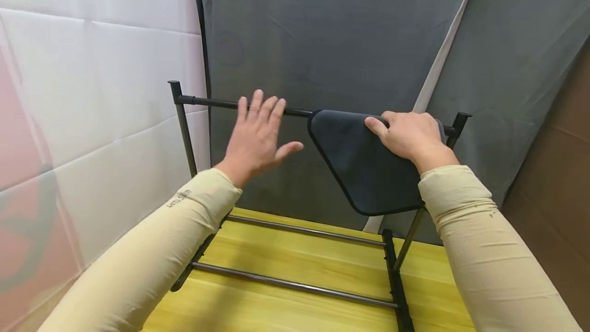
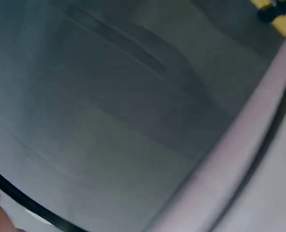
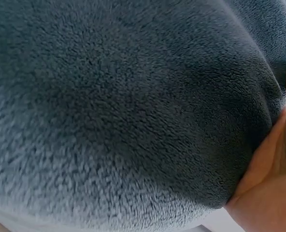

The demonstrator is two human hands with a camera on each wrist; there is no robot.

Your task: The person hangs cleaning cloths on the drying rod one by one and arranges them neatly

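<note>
Right grip (image 1: 410, 137) clasps towel (image 1: 364, 168) on rail (image 1: 212, 101).

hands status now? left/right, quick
Left hand: open, fingers spread by the bar, holding nothing.
Right hand: grips the grey towel draped on the bar.

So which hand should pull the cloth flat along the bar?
Probably the left hand. It is open and free beside the bar, while the right hand already holds the dark cloth on the rack.
</note>
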